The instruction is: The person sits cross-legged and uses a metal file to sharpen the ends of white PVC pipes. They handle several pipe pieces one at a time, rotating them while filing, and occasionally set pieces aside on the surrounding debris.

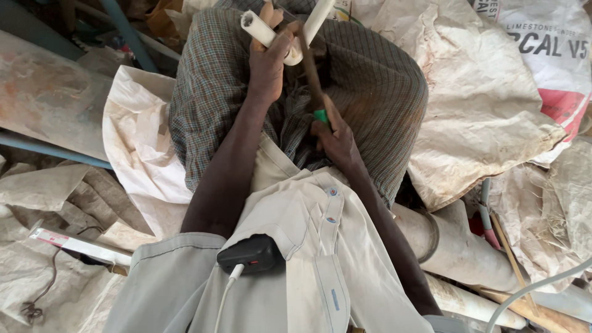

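My left hand (270, 60) grips a short white plastic pipe (262, 29) held over my lap, above my checked cloth wrap (209, 92). A second white pipe (319, 17) angles up beside it, touching the first near my fingers. My right hand (336, 139) is closed around the green handle (320, 115) of a thin rusty blade (310, 65) that reaches up to the pipes. Whether the blade touches the pipe is hidden by my left fingers.
Crumpled white woven sacks (481, 98) lie all around me. Wide grey pipes (450, 243) rest at my right, a blue pipe (55, 151) and a white tube (80, 245) at my left. A black power bank (250, 254) with a white cable sits in my shirt pocket.
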